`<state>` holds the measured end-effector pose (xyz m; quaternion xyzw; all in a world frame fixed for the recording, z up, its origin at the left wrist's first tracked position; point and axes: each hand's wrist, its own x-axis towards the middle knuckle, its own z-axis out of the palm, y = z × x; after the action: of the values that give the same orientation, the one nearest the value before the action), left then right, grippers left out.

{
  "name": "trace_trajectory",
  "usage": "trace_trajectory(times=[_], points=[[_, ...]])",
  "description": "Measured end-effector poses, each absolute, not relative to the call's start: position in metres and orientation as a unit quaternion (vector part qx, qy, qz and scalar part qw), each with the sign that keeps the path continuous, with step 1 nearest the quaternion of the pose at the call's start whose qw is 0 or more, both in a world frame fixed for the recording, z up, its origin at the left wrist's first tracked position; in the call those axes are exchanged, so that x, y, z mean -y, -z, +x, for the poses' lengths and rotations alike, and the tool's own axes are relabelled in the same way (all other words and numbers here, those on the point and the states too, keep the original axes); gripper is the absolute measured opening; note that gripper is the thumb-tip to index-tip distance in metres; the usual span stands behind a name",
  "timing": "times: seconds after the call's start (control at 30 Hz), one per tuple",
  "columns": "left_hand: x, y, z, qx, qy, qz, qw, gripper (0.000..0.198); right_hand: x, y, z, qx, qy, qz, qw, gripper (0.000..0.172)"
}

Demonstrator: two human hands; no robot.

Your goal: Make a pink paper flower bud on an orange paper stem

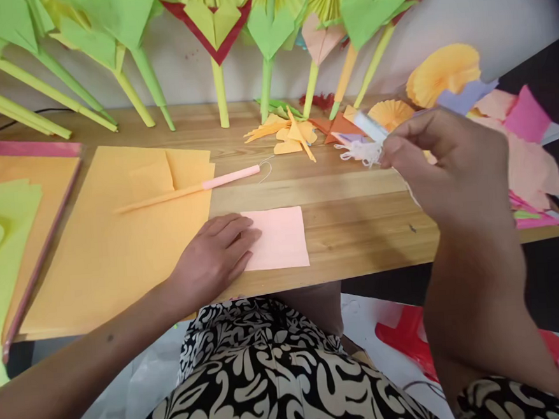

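Left hand (220,255), fingers laid flat, hides the left edge of pink paper (281,238), frame centre. Right hand (453,159), right of frame, pinches a pale stick (369,126) with white thread (362,152); gripped end obscured.

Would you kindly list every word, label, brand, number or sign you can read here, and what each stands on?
There are none to read.
The pink paper and orange sheets show no print.
No label shows on the white thread in the right hand.
The clothing has leafy swirls, not lettering.
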<state>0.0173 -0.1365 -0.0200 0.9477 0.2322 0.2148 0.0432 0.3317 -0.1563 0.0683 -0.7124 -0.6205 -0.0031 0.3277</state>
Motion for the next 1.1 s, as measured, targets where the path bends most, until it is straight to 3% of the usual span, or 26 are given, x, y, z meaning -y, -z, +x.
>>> trace_trajectory(times=[0.27, 0.57, 1.1], points=[[0.112, 0.009, 0.014, -0.153, -0.197, 0.965, 0.078, 0.017, 0.139, -0.044, 0.295, 0.728, -0.051, -0.634, 0.258, 0.015], [0.080, 0.003, 0.011, -0.130, -0.232, 0.936, 0.229, 0.015, 0.127, -0.011, 0.274, 0.827, -0.059, -0.470, 0.303, 0.019], [0.109, -0.002, 0.001, -0.124, -0.118, 0.984, 0.058, 0.027, 0.131, -0.001, 0.247, 0.871, 0.010, -0.432, 0.234, 0.029]])
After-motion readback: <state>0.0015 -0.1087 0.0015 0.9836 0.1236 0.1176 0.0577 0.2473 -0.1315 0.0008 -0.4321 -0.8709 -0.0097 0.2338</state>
